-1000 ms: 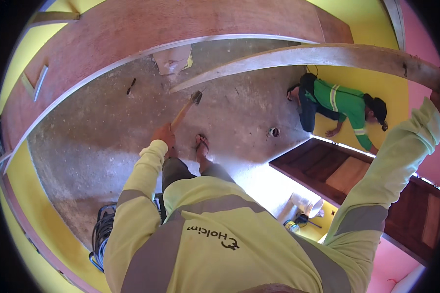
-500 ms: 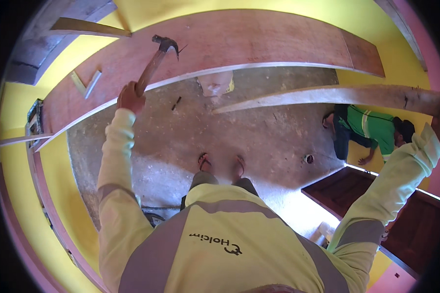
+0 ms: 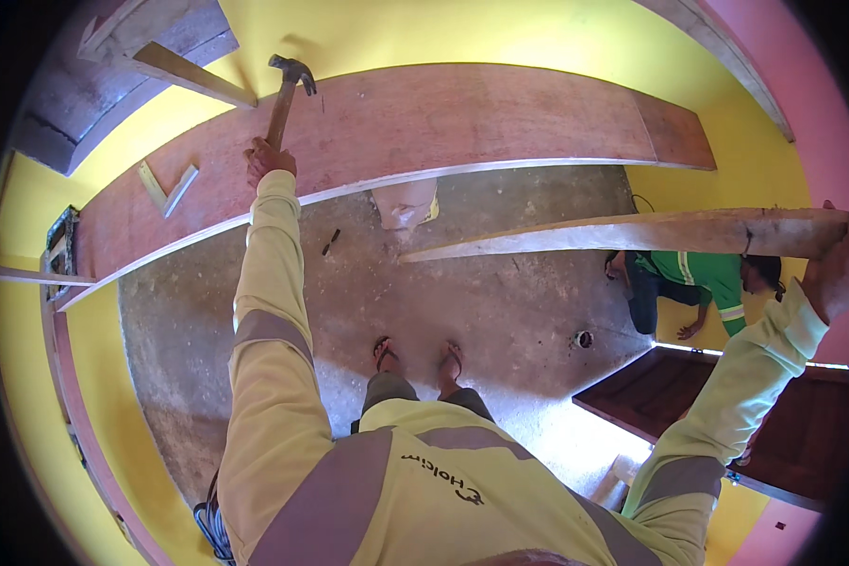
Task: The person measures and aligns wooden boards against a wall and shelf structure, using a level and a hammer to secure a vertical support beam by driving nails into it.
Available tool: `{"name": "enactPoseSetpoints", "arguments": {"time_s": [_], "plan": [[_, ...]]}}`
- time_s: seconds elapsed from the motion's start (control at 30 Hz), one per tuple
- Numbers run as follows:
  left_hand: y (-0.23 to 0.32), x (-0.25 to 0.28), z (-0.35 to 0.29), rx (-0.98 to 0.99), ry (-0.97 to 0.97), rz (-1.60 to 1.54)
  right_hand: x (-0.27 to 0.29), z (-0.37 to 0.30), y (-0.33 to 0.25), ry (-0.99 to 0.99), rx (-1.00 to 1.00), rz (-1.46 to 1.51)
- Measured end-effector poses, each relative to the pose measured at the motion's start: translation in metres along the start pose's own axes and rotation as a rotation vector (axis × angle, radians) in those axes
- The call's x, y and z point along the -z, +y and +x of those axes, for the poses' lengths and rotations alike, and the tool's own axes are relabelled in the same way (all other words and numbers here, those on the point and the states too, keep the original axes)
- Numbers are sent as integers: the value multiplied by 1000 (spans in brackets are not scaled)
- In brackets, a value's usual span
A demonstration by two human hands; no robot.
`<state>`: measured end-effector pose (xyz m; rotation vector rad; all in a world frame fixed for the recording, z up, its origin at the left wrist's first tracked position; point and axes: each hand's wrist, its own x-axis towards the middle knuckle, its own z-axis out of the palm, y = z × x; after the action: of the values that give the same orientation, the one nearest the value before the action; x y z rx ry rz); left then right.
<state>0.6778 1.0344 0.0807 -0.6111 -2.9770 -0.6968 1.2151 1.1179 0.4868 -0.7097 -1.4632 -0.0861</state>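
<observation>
My left hand (image 3: 272,162) is closed around the wooden handle of a claw hammer (image 3: 281,108), held out over the far left of a long reddish-brown board (image 3: 462,118). The hammer's dark head points away from me, and a thin nail-like sliver (image 3: 323,102) shows just right of it. At the right rim, my right hand (image 3: 835,269) grips the thick end of a long pale wooden plank (image 3: 651,231). That plank runs leftward to a narrow tip above the floor. The fingers of my right hand are partly lost in the dark rim.
A person in a green shirt (image 3: 717,283) crouches below the plank at right, beside dark brown door panels (image 3: 651,382). Two small wood strips (image 3: 172,193) lie on the board. Around the concrete floor are a can (image 3: 583,339), a dark tool (image 3: 331,242) and a cable coil (image 3: 212,533).
My left hand has carried the hammer a little to the left and farther out. The view has shifted, and my right hand with the plank's end now shows more fully.
</observation>
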Motion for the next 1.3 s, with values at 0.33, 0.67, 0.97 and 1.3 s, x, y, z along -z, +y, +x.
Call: {"name": "enactPoseSetpoints", "arguments": {"time_s": [0.33,0.67,0.97,1.3], "plan": [[-33,7,-58,-308,-110,-246,40,22,16,-113,0,291],[42,185,-274,-413,-831,-912,-32,41,-52,-286,-97,846],[92,327,-259,-665,-1033,-368,-63,25,-99,-371,-137,876],[163,447,-266,-617,-1069,134,-68,19,-113,-287,140,846]]}}
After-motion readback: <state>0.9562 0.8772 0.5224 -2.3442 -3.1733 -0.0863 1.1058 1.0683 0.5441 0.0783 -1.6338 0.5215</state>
